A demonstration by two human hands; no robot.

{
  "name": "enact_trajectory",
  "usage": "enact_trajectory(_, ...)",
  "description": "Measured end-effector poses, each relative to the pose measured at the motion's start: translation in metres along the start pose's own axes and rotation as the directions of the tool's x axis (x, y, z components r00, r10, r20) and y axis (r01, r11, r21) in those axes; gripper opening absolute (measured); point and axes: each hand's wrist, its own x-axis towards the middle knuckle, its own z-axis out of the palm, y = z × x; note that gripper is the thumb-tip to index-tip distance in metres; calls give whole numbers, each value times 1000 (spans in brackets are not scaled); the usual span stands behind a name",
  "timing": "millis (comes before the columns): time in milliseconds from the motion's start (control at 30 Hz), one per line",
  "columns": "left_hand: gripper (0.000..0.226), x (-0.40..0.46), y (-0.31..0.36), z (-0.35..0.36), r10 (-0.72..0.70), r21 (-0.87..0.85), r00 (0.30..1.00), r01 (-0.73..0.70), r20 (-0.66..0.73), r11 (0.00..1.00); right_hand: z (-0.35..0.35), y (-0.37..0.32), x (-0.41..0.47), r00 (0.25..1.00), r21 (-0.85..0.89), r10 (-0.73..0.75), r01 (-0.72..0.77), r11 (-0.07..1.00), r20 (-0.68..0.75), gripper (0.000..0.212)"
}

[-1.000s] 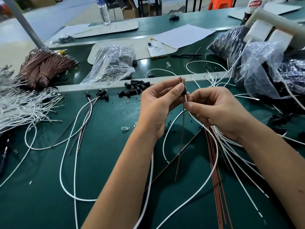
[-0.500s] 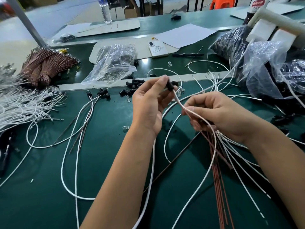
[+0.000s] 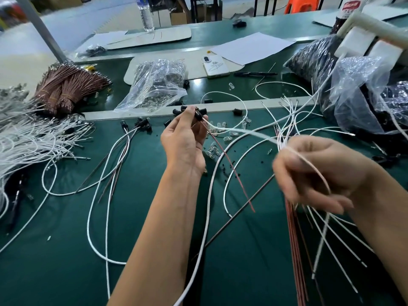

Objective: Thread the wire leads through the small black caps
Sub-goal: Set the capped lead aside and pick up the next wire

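Where the far strip of the green desk (image 3: 66,250) carries the stock, three plastic bags sit: a clear bag (image 3: 154,85) holding small silvery parts lies left of centre, a dark bag (image 3: 313,60) packed with black pieces lies at the right, and a second clear bag (image 3: 357,93) lies just in front of it, its contents too dim to name. One white phone (image 3: 215,66), one black pen (image 3: 255,74) and one white sheet of paper (image 3: 251,46) lie between the bags, and one water bottle (image 3: 146,15) stands farther back.

The left hand (image 3: 185,140) is raised over the middle of the desk, back toward the camera, its thumb and fingertips pinching a small black cap (image 3: 198,114). A white wire (image 3: 234,130) and a reddish-brown wire (image 3: 229,164) come out of that cap; the white one runs right to the right hand (image 3: 318,173), the brown one hangs down with its end free. The right hand is blurred, fingers curled; it seems to grip the white wire together with a fan of white leads (image 3: 331,235) and thin brown leads (image 3: 295,250) trailing below it.

Loose black caps (image 3: 178,111) lie scattered along the grey rail (image 3: 106,114) behind the left hand, and small clear bulbs (image 3: 229,134) lie just right of it. At the far left lie one bundle of brown wires (image 3: 64,87) and one heap of white wires (image 3: 28,138).
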Motion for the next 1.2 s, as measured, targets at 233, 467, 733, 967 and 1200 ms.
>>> enact_trajectory(233,10,-3,2,2,-84,133,990,69,111,989,4,-3,3,984,-338,110,-152,929,-141,12)
enact_trajectory(467,17,-25,-19,14,-98,439,915,-92,392,894,-13,13,30,656,-271,-250,72,960,-712,30)
enact_trajectory(733,22,-28,-25,15,-39,488,909,-186,416,853,-21,20,30,614,-327,-295,64,943,-732,25)
enact_trajectory(967,10,-24,-23,11,-94,503,877,-180,472,845,-18,20,32,589,-343,-303,46,938,-749,13)
enact_trajectory(1200,10,-20,-18,6,-150,471,843,-133,516,872,-16,19,32,595,-372,-319,36,928,-738,18)
